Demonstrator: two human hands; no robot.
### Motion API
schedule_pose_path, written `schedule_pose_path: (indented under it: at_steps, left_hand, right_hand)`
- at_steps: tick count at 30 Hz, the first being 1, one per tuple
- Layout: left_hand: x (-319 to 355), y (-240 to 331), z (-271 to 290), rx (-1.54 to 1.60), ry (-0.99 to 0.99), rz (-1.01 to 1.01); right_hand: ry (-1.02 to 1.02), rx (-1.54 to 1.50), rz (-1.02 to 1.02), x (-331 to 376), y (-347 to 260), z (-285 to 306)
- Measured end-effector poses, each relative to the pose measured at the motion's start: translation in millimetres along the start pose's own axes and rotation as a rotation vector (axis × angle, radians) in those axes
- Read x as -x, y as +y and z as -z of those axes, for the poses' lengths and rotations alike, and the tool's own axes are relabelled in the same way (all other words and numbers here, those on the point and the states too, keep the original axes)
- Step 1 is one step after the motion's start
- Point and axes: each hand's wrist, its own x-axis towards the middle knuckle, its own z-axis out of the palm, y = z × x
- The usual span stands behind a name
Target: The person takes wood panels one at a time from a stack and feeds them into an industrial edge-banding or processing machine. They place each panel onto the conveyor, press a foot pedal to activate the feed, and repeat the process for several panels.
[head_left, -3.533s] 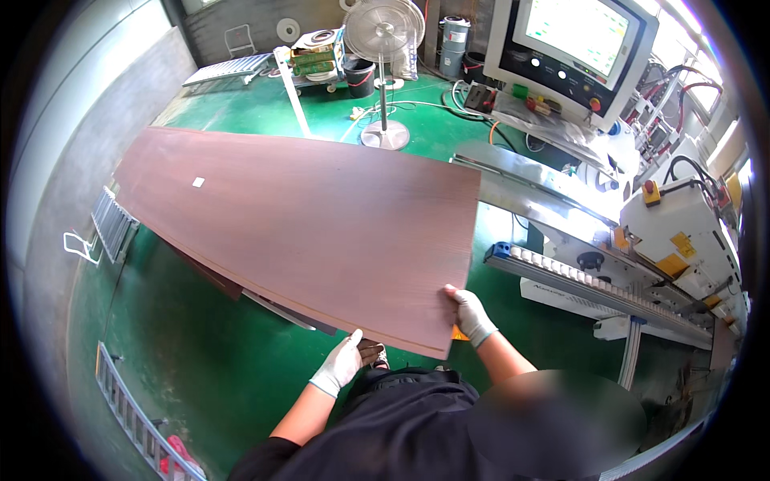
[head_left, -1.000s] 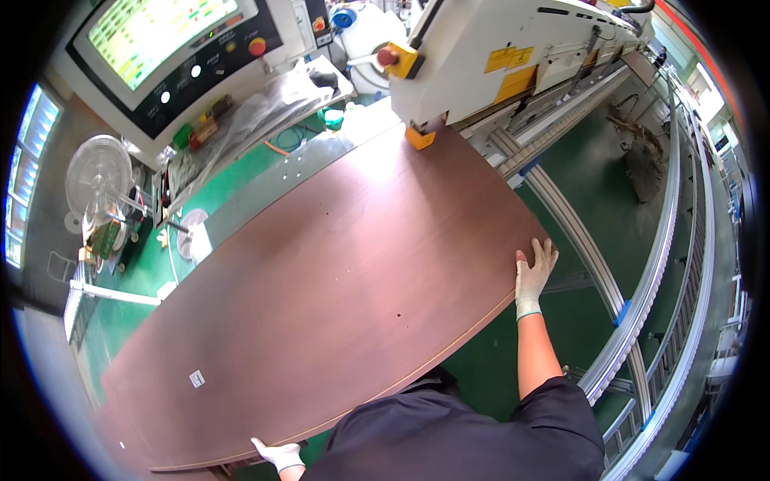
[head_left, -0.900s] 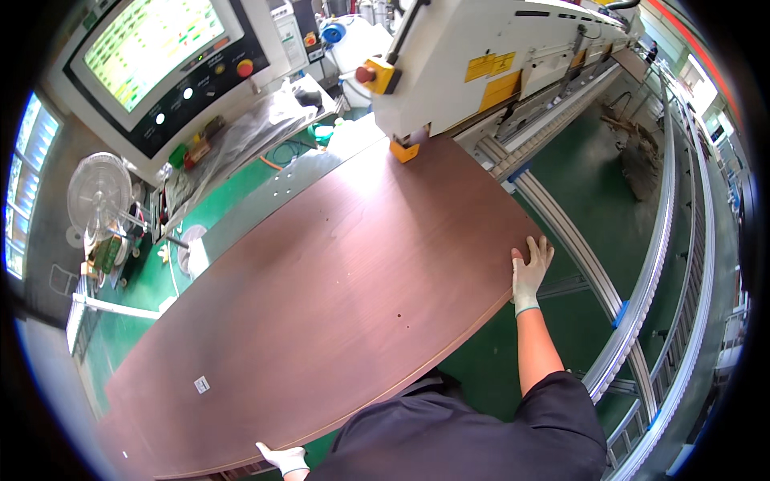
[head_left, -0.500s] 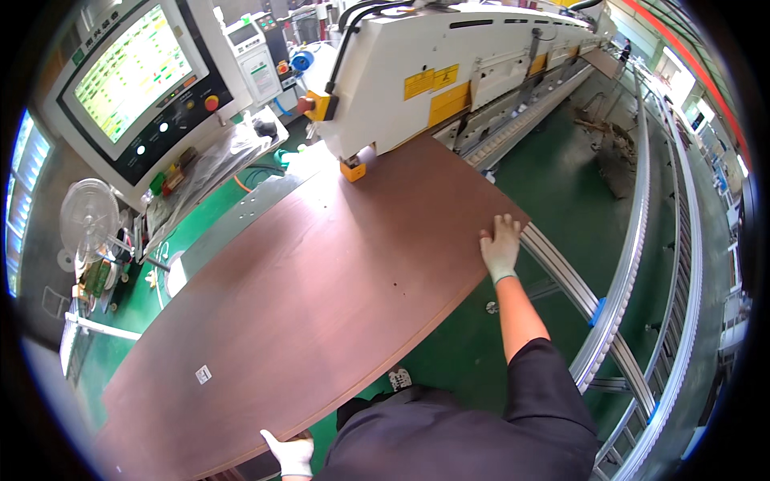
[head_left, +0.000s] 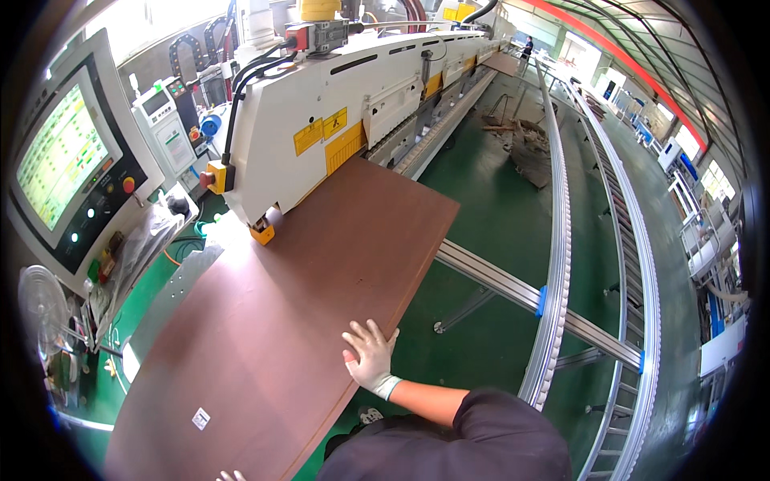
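Head view shows one large brown panel (head_left: 273, 313) lying flat, stretching from the near left toward the far side, where its far end sits against the long white and yellow machine (head_left: 321, 120). The right hand (head_left: 367, 355), in a pale glove, lies flat on the panel's right edge with fingers spread apart, not clamped around anything; the open palm looks placed to press and steady the board sideways against the machine's guide. Only the fingertips of the left hand (head_left: 230, 476) show at the near edge by the panel's near end, so whether they grip it cannot be told. One small white sticker (head_left: 200, 418) sits near that end. On the left stand one control screen (head_left: 68, 160) and one fan (head_left: 40, 301). To the right, one roller rail (head_left: 553, 264) curves over the green floor (head_left: 497, 208).
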Motion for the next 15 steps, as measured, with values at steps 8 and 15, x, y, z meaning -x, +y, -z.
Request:
schedule_pose_path:
  at_steps: [8,15]
  left_hand:
    - [-17.5,97.9,62.5,0.013,0.055,-0.089]
    - [-65.6,94.4,65.0,0.456,0.215,-0.466]
  right_hand:
    - [0.132,0.047,-0.009,-55.0,78.1,-6.1]
    - [-0.072,0.265,0.075,-54.6,69.0,-11.5]
